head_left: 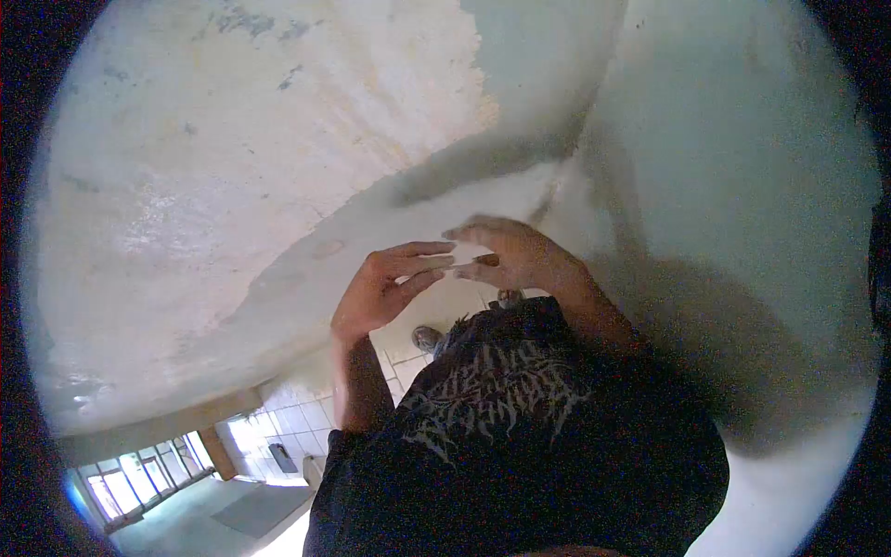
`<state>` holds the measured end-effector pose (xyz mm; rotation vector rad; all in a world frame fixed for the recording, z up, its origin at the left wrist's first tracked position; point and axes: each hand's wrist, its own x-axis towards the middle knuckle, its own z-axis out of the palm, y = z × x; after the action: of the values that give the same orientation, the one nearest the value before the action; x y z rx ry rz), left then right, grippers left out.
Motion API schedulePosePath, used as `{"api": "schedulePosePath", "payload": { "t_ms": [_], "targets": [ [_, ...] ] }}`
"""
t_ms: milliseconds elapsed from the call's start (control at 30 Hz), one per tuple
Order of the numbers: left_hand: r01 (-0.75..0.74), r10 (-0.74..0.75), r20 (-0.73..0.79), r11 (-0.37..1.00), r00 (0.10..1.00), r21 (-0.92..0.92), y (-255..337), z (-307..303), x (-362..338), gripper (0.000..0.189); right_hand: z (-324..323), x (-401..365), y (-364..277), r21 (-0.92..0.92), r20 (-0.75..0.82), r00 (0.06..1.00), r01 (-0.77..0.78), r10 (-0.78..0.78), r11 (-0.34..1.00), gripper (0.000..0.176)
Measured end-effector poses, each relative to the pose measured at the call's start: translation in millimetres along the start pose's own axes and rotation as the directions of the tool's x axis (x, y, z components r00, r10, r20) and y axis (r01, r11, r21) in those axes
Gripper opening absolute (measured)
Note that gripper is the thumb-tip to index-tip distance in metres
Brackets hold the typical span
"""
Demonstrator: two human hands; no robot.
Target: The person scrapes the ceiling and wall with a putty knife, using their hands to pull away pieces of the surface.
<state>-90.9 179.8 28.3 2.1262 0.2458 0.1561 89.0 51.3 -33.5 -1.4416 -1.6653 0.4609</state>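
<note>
A patchy plastered wall (232, 139) was seen beside a pale green wall (742, 139); white floor tiles (297, 418) and windows (139, 483) were shown below.

Plaster patch (260, 158): bare, rough, chalky matt, cream w/ grey flecks. Painted wall (742, 167): pale green coat, smooth, matt, ragged edge where it meets the plaster. Shirt (520, 446): black cloth, soft, matt, w/ pale print. Floor tiles (297, 418): white, glazed, glossy, catching light. Left hand (380, 292) & right hand (515, 255): bare skin, matt.
</note>
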Motion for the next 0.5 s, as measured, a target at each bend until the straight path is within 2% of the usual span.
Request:
{"api": "schedulePosePath", "payload": {
  "t_ms": [33,67,100,167,233,267,300,333,367,433,467,500],
  "targets": [
    [-0.091,0.092,0.006,0.996,0.996,-0.005,5,1,8,0.023,0,-1,2,-0.004,0.001,1.000,0.014,-0.014,1.000,0.039],
    [-0.094,0.095,-0.003,0.996,0.996,0.004,13,2,15,0.023,-3,-2,3,0.084,0.162,0.980,-0.130,0.115,0.988,0.037],
    [-0.061,0.061,-0.004,0.997,0.998,-0.043,24,4,20,0.023,-6,-3,-1,0.145,0.329,0.917,-0.286,0.227,0.947,0.036],
    [-0.032,0.031,-0.005,0.996,1.000,-0.086,32,9,31,0.022,-15,-6,-14,0.189,0.271,0.936,-0.280,0.224,0.941,0.035],
    [-0.021,0.016,-0.097,0.998,0.995,-0.057,38,13,40,0.027,-23,-9,-21,0.445,0.245,0.927,-0.367,0.283,0.817,0.029],
    [-0.027,0.022,-0.098,0.998,0.995,-0.051,42,20,44,0.027,-28,-10,-30,0.443,0.239,0.930,-0.360,0.279,0.821,0.029],
    [-0.070,0.104,-0.308,0.991,0.946,0.118,46,28,49,0.031,-34,-8,-39,0.542,0.192,0.908,-0.415,0.373,0.731,0.025],
    [-0.076,0.215,-0.487,0.954,0.847,0.289,50,36,50,0.034,-37,-9,-46,0.636,0.155,0.872,-0.449,0.465,0.628,0.023],
    [-0.082,0.225,-0.485,0.951,0.845,0.297,51,41,50,0.034,-39,-9,-50,0.636,0.147,0.876,-0.440,0.460,0.634,0.023],
    [-0.084,0.418,-0.463,0.807,0.782,0.585,47,50,47,0.039,-41,-5,-53,0.616,0.096,0.797,-0.518,0.596,0.593,0.026],
    [-0.095,0.418,-0.430,0.796,0.800,0.597,44,58,48,0.040,-38,-4,-48,0.620,0.089,0.799,-0.511,0.594,0.595,0.026],
    [-0.098,0.420,-0.425,0.794,0.801,0.600,43,63,51,0.040,-28,-6,-35,0.622,-0.136,0.855,-0.319,0.500,0.715,0.027]
  ]
}}
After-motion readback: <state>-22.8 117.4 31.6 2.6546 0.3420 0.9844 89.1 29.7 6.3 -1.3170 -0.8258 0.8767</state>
